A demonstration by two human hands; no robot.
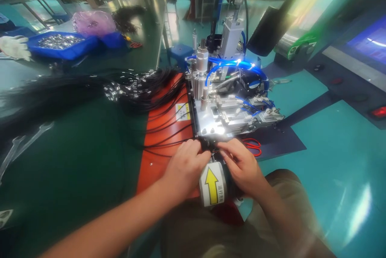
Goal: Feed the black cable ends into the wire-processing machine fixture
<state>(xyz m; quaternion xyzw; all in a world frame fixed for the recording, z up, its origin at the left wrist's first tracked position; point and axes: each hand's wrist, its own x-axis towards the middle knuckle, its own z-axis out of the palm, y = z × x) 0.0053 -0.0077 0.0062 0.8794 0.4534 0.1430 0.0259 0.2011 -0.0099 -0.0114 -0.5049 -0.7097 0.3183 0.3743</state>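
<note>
My left hand [187,163] is closed, its fingers bent down at the front edge of a metal machine [211,123]; what they grip is hidden. Just to its right, my right hand [239,163] has thumb and fingertips pressed together at the same dark part, on something too small to make out. Between and below both hands sits a white label with a yellow arrow [212,185]. Thin black cables [169,142] run leftward from the machine's edge over an orange-red plate [157,171].
A thick bundle of black cables [60,93] lies across the green table [90,193], with wrenches [30,141] at the left. Farther back are a blue tray [64,51] of small metal parts and a white glove [15,47]. Red-handled scissors [255,147] lie right of my right hand.
</note>
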